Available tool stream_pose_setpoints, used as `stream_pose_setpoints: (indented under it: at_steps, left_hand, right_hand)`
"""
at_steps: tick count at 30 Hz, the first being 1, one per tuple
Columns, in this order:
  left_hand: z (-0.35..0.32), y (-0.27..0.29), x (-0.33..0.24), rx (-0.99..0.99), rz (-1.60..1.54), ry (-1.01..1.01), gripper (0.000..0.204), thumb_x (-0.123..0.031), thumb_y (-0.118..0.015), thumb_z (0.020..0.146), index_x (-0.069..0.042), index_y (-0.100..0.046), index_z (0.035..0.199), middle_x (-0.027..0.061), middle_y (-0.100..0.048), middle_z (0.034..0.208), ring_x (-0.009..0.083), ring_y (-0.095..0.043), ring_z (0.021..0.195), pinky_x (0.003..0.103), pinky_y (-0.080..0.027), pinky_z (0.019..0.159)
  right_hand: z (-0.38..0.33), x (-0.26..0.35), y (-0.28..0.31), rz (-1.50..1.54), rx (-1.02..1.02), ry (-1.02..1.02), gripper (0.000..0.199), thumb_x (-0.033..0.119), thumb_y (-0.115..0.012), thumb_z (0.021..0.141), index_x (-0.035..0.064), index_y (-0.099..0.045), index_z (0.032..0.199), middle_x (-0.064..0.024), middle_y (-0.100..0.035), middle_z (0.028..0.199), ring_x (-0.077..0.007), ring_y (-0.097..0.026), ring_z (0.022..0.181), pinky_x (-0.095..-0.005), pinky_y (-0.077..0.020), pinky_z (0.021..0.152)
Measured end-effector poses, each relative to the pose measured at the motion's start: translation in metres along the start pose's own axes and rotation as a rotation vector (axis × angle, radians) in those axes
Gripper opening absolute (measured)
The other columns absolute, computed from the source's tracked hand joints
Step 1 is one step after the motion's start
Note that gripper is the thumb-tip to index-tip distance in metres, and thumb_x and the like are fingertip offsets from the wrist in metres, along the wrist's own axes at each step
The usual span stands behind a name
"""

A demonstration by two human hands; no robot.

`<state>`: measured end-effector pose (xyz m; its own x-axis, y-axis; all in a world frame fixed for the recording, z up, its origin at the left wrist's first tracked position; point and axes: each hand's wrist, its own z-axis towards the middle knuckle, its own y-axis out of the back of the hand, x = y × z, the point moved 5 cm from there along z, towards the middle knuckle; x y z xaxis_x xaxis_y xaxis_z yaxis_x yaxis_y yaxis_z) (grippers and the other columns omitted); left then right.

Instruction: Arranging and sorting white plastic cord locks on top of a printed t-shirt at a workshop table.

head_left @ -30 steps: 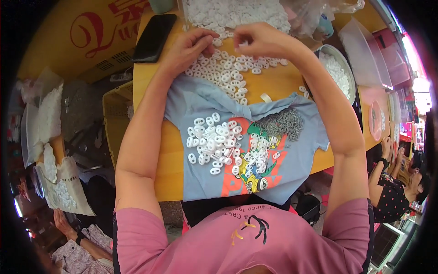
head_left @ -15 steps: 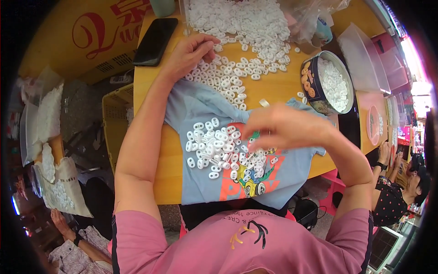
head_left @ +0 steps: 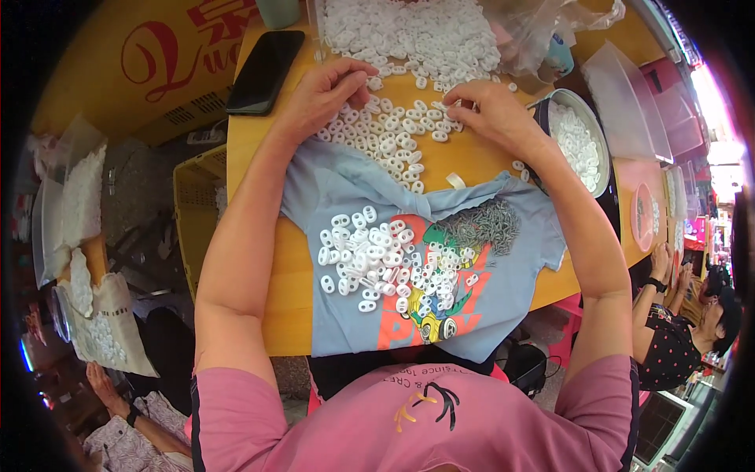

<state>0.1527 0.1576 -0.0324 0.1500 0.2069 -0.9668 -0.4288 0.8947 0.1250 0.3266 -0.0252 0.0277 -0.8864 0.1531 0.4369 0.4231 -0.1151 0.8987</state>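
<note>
White oval pieces with two holes (head_left: 385, 134) lie scattered beyond the blue shirt cloth (head_left: 346, 322) on the table. My left hand (head_left: 334, 86) rests at their left edge, fingers curled; whatever is in them is hidden. Over the right side of these pieces is my right hand (head_left: 495, 114), thumb and forefinger bent together at a piece; what they grip is too small to make out. On the cloth lie a heap of larger white pieces (head_left: 366, 256), a patch of smaller white parts (head_left: 442, 275) and a heap of tiny grey metal pins or screws (head_left: 487, 224).
A big mound of white pieces (head_left: 409, 35) fills the far side. A round tin of white parts (head_left: 578, 145) stands right, beside clear plastic boxes (head_left: 621, 102). A black phone (head_left: 266, 72) lies far left; a yellow crate (head_left: 197, 181) is below. Other people work at both sides.
My right hand has moved away from over the cloth to the loose white pieces on the far side, uncovering the grey metal heap. My left hand has stayed in place.
</note>
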Motion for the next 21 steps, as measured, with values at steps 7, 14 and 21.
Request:
stream_pose_setpoints:
  at_steps: [7,14,21]
  left_hand:
    - [0.001,0.002,0.002,0.002,0.036,0.001,0.025,-0.018,-0.055,0.105,-0.004,-0.067,0.12,0.0001,-0.066,0.083,0.0081,-0.064,0.079,0.023,-0.051,0.071]
    - [0.001,0.001,0.0,0.012,0.007,0.01,0.024,-0.018,-0.055,0.105,-0.003,-0.067,0.12,0.0004,-0.066,0.084,0.0085,-0.063,0.08,0.024,-0.051,0.074]
    - [0.0,0.002,0.002,0.005,0.016,0.015,0.025,-0.019,-0.056,0.105,-0.003,-0.067,0.12,0.0004,-0.066,0.084,0.0087,-0.062,0.081,0.024,-0.052,0.076]
  right_hand:
    - [-0.011,0.008,0.006,-0.254,-0.049,-0.075,0.025,0.025,-0.064,0.09,0.0023,-0.072,0.098,-0.017,-0.072,0.093,-0.0372,-0.068,0.09,-0.0467,-0.0532,0.08]
    - [-0.003,0.006,0.006,-0.279,-0.164,-0.019,0.021,0.025,-0.064,0.092,0.0054,-0.072,0.096,-0.0129,-0.071,0.095,-0.0346,-0.067,0.089,-0.0441,-0.0519,0.077]
    - [0.022,0.009,-0.014,-0.366,-0.086,0.074,0.018,0.023,-0.064,0.089,0.0063,-0.071,0.092,-0.0129,-0.068,0.089,-0.0356,-0.067,0.087,-0.0466,-0.0523,0.074]
